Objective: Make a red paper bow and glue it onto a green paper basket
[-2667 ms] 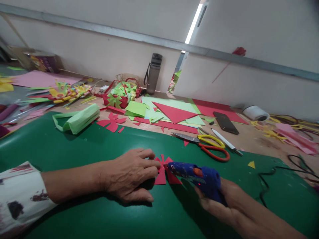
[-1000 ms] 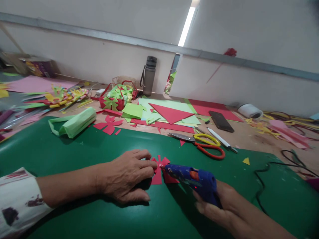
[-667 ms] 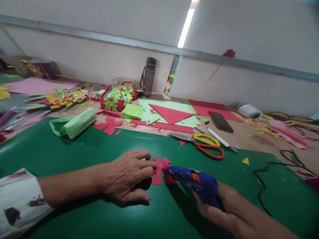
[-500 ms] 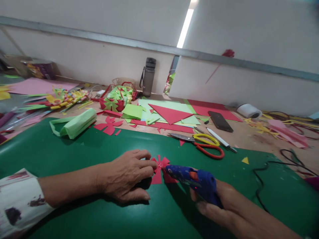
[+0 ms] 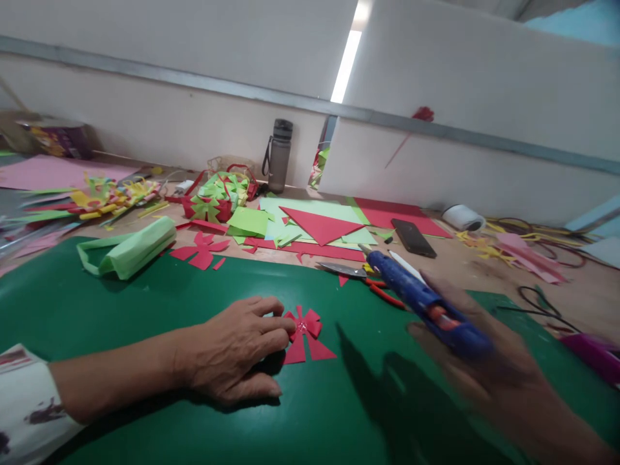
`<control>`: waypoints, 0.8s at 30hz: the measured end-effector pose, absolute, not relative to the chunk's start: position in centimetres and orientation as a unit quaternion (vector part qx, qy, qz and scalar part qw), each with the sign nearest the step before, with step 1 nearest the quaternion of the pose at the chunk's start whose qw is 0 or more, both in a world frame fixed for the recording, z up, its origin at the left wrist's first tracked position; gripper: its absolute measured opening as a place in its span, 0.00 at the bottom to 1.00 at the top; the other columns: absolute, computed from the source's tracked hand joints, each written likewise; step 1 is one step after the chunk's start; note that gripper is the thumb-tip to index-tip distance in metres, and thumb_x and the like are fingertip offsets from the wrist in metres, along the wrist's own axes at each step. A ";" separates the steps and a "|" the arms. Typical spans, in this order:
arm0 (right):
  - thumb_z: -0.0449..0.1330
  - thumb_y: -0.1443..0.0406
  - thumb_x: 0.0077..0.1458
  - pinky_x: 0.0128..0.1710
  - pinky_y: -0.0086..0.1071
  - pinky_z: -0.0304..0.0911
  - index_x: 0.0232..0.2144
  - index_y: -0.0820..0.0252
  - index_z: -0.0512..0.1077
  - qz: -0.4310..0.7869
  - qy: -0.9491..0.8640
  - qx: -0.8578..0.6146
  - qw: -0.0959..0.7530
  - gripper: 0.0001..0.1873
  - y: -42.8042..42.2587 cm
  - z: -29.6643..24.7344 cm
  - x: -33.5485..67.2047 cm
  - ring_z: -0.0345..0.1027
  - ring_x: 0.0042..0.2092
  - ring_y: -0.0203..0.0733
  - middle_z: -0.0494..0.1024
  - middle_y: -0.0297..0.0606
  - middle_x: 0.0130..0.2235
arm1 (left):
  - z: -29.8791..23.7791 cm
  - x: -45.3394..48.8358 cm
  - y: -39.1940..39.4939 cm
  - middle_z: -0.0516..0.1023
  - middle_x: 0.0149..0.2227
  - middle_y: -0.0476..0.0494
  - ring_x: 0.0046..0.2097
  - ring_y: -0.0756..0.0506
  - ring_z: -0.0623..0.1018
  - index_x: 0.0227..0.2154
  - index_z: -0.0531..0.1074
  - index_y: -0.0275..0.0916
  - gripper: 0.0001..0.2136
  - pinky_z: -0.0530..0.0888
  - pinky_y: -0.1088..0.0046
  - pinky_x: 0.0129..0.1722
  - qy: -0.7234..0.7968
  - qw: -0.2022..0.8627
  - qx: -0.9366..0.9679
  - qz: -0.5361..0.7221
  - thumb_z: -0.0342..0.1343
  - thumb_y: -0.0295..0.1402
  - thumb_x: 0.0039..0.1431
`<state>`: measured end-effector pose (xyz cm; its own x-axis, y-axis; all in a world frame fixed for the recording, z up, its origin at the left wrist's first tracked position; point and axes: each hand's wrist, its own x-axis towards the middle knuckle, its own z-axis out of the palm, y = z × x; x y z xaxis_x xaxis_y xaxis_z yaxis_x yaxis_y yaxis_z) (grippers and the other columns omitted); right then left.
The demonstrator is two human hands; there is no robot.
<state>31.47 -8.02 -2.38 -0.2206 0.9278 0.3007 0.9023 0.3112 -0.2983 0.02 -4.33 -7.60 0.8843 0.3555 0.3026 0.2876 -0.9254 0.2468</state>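
Observation:
My left hand (image 5: pixel 237 349) lies on the green mat (image 5: pixel 145 303), its fingertips pressing the left edge of a red paper flower cutout (image 5: pixel 304 333) with a shiny spot at its centre. My right hand (image 5: pixel 489 368), blurred by motion, grips a blue glue gun (image 5: pixel 421 302) lifted off the mat. The gun's nozzle points up and to the left, away from the red cutout.
Scissors (image 5: pixel 358 274) with orange and yellow handles lie behind the gun. A black phone (image 5: pixel 413 237), a pen, a grey bottle (image 5: pixel 279 155), a tape roll (image 5: pixel 464 217), a folded light-green paper (image 5: pixel 130 248), another red cutout (image 5: pixel 199 250) and stacked red and green sheets (image 5: pixel 320 223) cover the table. A black cord (image 5: pixel 537 300) trails right.
My right hand has lifted the glue gun off the red cutout and swung it up and to the right. A shiny spot shows at the cutout's centre. My left hand stays put.

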 end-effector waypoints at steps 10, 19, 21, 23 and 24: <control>0.45 0.79 0.58 0.24 0.32 0.56 0.59 0.60 0.62 -0.432 -0.761 -0.477 -0.081 0.28 -4.6 -7.0 33.9 0.67 0.26 0.43 0.71 0.37 0.25 | -7.4 0.3 -4.4 0.73 0.42 0.39 0.42 0.40 0.68 0.38 0.63 0.41 0.17 0.67 0.62 0.44 0.158 0.102 0.964 0.188 0.43 0.50 0.61; 0.47 0.81 0.52 0.35 0.36 0.61 0.61 0.61 0.58 -0.298 -0.762 -0.563 -0.115 0.34 -2.9 -6.2 32.1 0.71 0.37 0.47 0.76 0.46 0.38 | -7.5 0.3 -4.4 0.73 0.43 0.39 0.43 0.40 0.68 0.37 0.62 0.41 0.17 0.67 0.62 0.44 0.160 0.103 0.965 0.181 0.43 0.50 0.62; 0.49 0.81 0.51 0.39 0.38 0.62 0.61 0.60 0.58 -0.243 -0.774 -0.576 -0.102 0.34 -2.8 -6.2 32.4 0.71 0.41 0.48 0.76 0.47 0.44 | -7.4 0.3 -4.4 0.73 0.44 0.39 0.43 0.40 0.67 0.36 0.62 0.40 0.17 0.67 0.61 0.45 0.165 0.110 0.965 0.174 0.44 0.50 0.62; 0.51 0.75 0.55 0.41 0.39 0.64 0.61 0.61 0.56 -0.197 -0.783 -0.583 -0.084 0.31 -2.9 -6.3 32.8 0.71 0.43 0.50 0.75 0.48 0.48 | -7.4 0.3 -4.4 0.74 0.45 0.40 0.44 0.40 0.67 0.35 0.62 0.40 0.17 0.66 0.61 0.45 0.173 0.120 0.964 0.165 0.44 0.50 0.62; 0.52 0.72 0.56 0.40 0.40 0.65 0.62 0.61 0.55 -0.178 -0.784 -0.590 -0.075 0.31 -3.0 -6.4 32.9 0.71 0.44 0.51 0.74 0.49 0.49 | -7.3 0.3 -4.4 0.74 0.45 0.40 0.44 0.40 0.67 0.35 0.62 0.40 0.17 0.66 0.61 0.45 0.176 0.123 0.963 0.161 0.44 0.50 0.62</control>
<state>32.94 -2.95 -6.38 -0.2928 0.9518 0.0916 0.8984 0.2411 0.3671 0.25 -4.43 -7.33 0.8865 0.3781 0.2666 0.2987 -0.9079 0.2941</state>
